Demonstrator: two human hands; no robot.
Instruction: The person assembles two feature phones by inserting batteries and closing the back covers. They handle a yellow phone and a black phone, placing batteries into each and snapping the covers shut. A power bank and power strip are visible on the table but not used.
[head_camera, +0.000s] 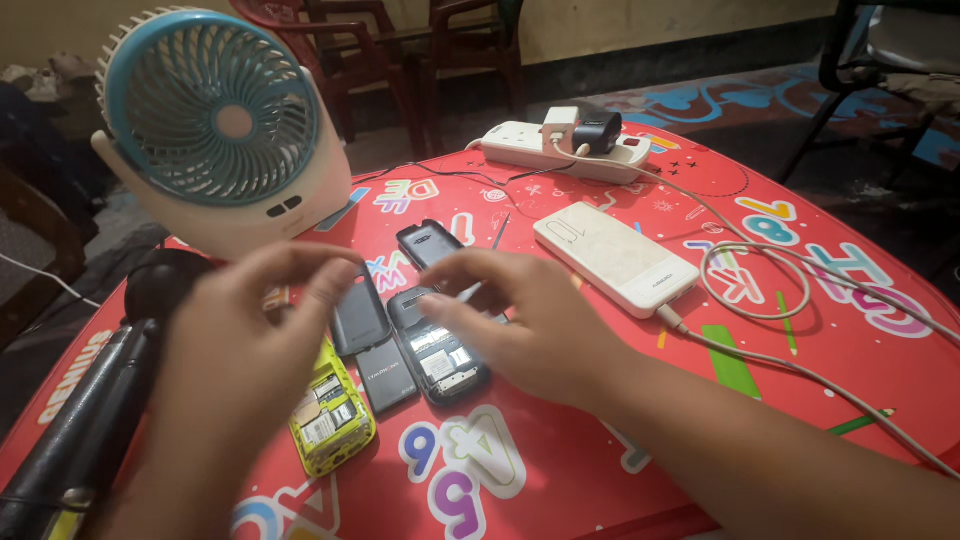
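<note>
My left hand holds a dark grey phone back cover by its top edge with thumb and forefinger, tilted above the red table. My right hand rests palm down on an opened black phone, fingers spread over its upper end. A flat black battery lies between that phone and an opened yellow-green phone with its circuit board showing. Another small black phone lies further back, with a thin screwdriver beside it.
A blue and white desk fan stands at the back left. A white power bank with a coiled cable lies to the right. A power strip with plugged chargers sits at the back. A black torch lies at the left edge.
</note>
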